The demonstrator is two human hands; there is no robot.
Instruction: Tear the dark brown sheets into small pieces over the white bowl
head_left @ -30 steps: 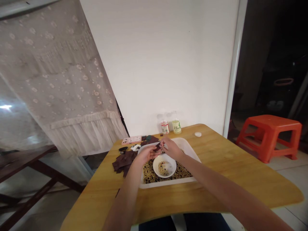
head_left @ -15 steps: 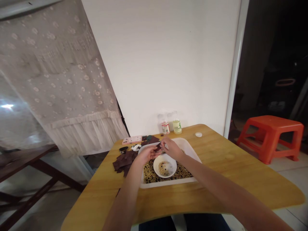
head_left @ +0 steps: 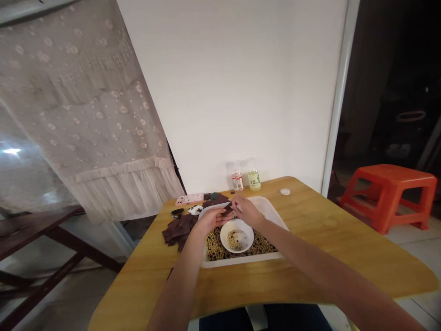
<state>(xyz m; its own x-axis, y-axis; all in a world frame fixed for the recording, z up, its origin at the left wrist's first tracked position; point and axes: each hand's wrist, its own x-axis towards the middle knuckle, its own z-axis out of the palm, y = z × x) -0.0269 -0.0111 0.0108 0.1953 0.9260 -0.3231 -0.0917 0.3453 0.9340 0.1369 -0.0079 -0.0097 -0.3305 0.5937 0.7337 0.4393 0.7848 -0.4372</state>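
Over the far side of a white bowl [head_left: 246, 233], my left hand [head_left: 210, 221] holds a small dark brown piece [head_left: 227, 209], perhaps a cloth pouch, between its fingers. My right hand [head_left: 246, 211] pinches at the right end of that piece; whether its fingers hold anything else is too small to tell. Pale and dark beads [head_left: 235, 241] lie inside the bowl. Around it, a white tray [head_left: 241, 262] is filled with more tan and black beads [head_left: 213, 249]. Left of the tray, partly behind my left forearm, is a heap of flat dark brown pieces [head_left: 176, 231].
A pink phone [head_left: 190, 199], a black round object [head_left: 178, 212] and something white and crumpled [head_left: 195, 210] lie at the table's back left. Two bottles [head_left: 237, 181] [head_left: 254, 180] stand by the wall. A clear lid [head_left: 285, 191] lies to their right. An orange stool [head_left: 392, 184] stands beyond the table.
The view has shifted very slightly. Both hands stay over the bowl's far edge with the dark brown piece, almost unmoved.
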